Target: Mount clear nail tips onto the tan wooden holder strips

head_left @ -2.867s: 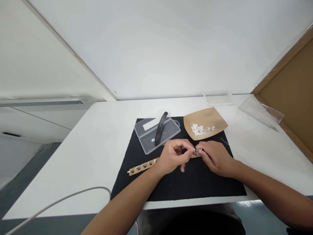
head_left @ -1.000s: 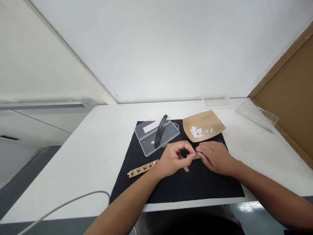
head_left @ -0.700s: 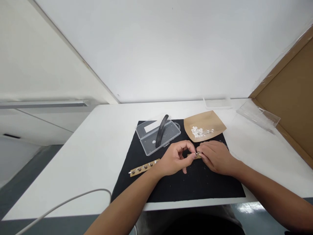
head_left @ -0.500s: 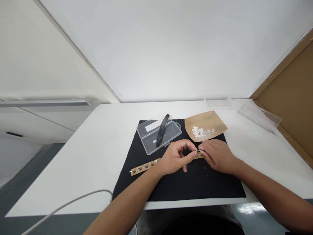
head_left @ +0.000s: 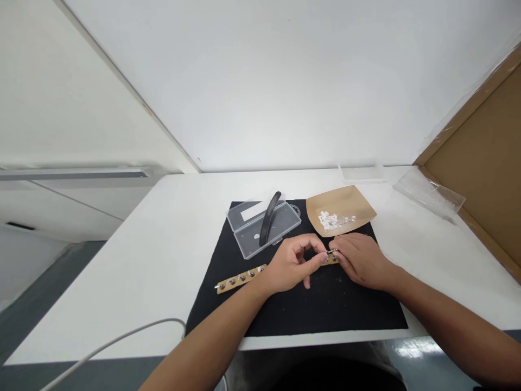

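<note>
On a black mat point(head_left: 325, 304) lies a long tan strip point(head_left: 240, 278) carrying several small metal studs. My left hand point(head_left: 291, 266) rests on the strip's right part, thumb and fingers curled and pinched at its end. My right hand point(head_left: 360, 260) meets it there, fingertips pinched on a tiny metal piece point(head_left: 331, 252) at the strip's right tip. Both hands touch each other at that spot. The strip's middle is hidden under my left hand.
Behind the hands are a clear plastic case point(head_left: 262, 225) with a black curved tool point(head_left: 268, 218) across it and a brown paper sheet point(head_left: 340, 209) holding small white bits. A clear bag point(head_left: 429, 193) and cardboard point(head_left: 484, 163) stand right. A grey cable point(head_left: 106, 345) hangs off the table front.
The hands have stayed pinched at the strip's right end, with only slight finger shifts. The view has wobbled a little.
</note>
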`<state>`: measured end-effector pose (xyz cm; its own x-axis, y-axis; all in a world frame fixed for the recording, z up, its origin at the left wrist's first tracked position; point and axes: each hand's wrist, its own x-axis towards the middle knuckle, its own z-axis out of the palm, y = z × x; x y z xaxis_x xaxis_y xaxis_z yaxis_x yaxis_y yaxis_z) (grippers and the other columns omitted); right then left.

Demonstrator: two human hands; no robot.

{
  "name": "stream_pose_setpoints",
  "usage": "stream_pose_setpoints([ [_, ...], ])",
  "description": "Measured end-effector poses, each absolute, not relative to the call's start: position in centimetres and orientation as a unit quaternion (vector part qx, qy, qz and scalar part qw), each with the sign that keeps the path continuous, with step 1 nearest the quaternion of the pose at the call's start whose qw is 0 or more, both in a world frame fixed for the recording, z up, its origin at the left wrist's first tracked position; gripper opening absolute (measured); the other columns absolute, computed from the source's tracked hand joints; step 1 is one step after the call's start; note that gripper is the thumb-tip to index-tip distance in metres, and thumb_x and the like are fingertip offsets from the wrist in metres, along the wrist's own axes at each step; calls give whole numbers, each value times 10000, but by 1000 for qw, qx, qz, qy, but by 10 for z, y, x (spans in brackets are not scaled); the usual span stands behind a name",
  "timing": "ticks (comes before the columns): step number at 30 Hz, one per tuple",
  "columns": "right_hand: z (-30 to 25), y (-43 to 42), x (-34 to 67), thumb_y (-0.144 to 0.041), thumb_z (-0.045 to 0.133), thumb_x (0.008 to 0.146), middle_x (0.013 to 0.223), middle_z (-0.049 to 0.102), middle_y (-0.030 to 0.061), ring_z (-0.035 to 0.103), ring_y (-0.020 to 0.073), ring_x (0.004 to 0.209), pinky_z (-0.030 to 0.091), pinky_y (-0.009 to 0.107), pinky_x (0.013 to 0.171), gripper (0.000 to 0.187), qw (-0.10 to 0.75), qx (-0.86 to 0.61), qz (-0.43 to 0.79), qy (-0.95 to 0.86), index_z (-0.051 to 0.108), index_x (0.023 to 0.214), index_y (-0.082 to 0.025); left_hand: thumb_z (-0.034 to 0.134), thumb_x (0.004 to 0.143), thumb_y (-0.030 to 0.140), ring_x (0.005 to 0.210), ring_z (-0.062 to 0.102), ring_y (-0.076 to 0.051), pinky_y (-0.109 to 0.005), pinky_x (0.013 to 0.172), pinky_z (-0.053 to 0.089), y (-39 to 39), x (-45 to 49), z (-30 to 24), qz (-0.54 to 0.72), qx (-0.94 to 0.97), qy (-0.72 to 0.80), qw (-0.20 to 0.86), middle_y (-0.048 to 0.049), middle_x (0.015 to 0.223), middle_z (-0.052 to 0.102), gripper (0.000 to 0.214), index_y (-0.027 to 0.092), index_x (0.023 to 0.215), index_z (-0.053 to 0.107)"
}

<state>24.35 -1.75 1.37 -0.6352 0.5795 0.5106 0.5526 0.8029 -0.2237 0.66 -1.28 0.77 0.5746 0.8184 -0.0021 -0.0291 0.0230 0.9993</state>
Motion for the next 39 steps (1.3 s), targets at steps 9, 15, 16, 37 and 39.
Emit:
stream_pose_setpoints([
  [9, 17, -17, 243, -233, 389, 1130, 818, 634, 27, 551, 182, 707, 366, 306, 658, 247, 297, -301, 9, -906, 615, 1041, -190, 768, 955, 515, 494, 581, -45, -161, 410, 587, -13, 8, 10, 336, 618, 312, 639, -1, 857, 582, 406, 127, 966, 648],
  [15, 18, -17, 244, -150, 445, 1074, 810, 616, 17, 526, 176, 695, 337, 313, 630, 198, 287, -280, -18, -916, 638, 1063, -197, 787, 945, 477, 518, 595, -43, -158, 424, 600, -13, 7, 14, 332, 620, 292, 648, -13, 905, 585, 375, 129, 961, 648],
  [16, 18, -18, 245, -129, 447, 1060, 801, 610, 14, 521, 176, 690, 331, 315, 625, 204, 285, -275, -21, -918, 639, 1059, -197, 794, 940, 467, 538, 608, -51, -162, 430, 607, -13, 7, 14, 331, 621, 286, 651, -20, 917, 593, 366, 130, 961, 653],
  [37, 29, -38, 232, -446, 342, 1183, 685, 490, -53, 445, 126, 608, 403, 285, 638, 418, 342, -333, 500, -723, 494, 860, -227, 807, 948, 211, 702, 707, -104, -189, 569, 602, -9, 9, 15, 508, 748, 239, 354, -77, 1018, 751, 97, 205, 1044, 803],
  [39, 29, -39, 230, -471, 354, 1180, 674, 464, -59, 421, 122, 603, 401, 283, 632, 427, 343, -323, 545, -693, 488, 857, -227, 813, 940, 175, 725, 715, -108, -185, 583, 602, -8, 9, 15, 522, 757, 232, 318, -70, 1003, 761, 110, 210, 1044, 806],
])
